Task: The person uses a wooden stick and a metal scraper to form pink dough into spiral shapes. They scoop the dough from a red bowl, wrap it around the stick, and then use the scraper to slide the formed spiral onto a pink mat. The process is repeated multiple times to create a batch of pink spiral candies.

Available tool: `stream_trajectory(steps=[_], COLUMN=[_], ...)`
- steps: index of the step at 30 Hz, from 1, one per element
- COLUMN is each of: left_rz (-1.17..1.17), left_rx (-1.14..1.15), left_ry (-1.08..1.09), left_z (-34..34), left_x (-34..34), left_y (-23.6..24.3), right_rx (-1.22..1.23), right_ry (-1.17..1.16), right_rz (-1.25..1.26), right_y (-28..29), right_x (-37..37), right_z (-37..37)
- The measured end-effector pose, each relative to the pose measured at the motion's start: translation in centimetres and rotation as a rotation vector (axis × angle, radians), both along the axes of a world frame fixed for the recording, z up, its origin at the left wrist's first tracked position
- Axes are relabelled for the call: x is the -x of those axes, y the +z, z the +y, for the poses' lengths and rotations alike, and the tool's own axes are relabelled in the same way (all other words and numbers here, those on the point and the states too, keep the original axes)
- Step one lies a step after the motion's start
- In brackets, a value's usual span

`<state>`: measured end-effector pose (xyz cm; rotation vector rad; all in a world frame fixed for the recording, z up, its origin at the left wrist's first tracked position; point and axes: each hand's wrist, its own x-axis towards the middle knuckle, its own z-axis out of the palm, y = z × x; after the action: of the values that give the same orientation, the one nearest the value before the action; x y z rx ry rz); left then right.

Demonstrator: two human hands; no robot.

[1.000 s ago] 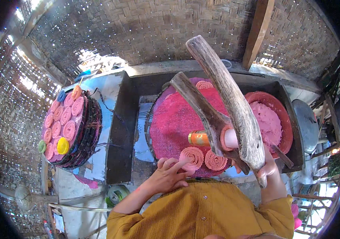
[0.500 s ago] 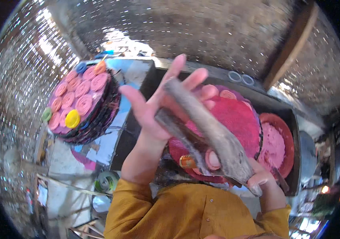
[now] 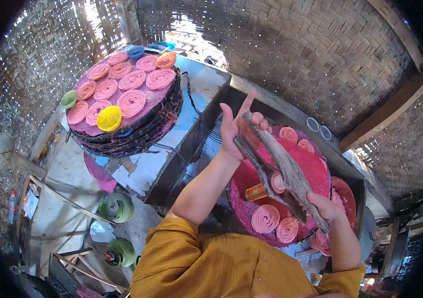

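Note:
Two rough wooden arms make up a wooden hand press (image 3: 286,164), tilted above a round tray covered in bright pink cloth (image 3: 251,213). Between its arms sits a brass-coloured cylinder (image 3: 256,192), with pink dough (image 3: 278,183) at its end. My left hand (image 3: 243,126) is at the press's upper end, some fingers curled round the wood, thumb and index finger stretched out. At the lower end, my right hand (image 3: 326,207) grips the wood. Coiled pink dough rounds (image 3: 265,218) lie on the tray below.
At the left, a stack of round trays (image 3: 127,144) carries more pink coils and small yellow, green, blue and orange cups. A red basin (image 3: 348,198) stands at the right. Green gas cylinders (image 3: 117,207) are on the floor. A woven wall (image 3: 291,54) rises behind.
The view has turned, bringing more of the left stack and the tray's coils into sight. My left hand's spread fingers have partly curled round the press; my right hand keeps its grip.

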<state>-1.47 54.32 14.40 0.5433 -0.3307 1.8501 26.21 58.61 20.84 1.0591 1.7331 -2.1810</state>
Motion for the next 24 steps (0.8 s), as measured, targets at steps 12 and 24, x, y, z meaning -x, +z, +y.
stream_trajectory(steps=[12,24], left_rz=[-0.006,0.036], left_rx=[-0.089,-0.297], left_ry=[0.094,0.116], left_z=[-1.9,-3.7], left_x=[-0.6,0.5], left_y=[0.1,4.4], right_rx=[-0.226,-0.370], right_ry=[0.116,0.102], right_rz=[-0.137,0.030], right_y=[1.1,3.9], right_x=[-0.9,0.0], right_z=[0.0,-2.9])
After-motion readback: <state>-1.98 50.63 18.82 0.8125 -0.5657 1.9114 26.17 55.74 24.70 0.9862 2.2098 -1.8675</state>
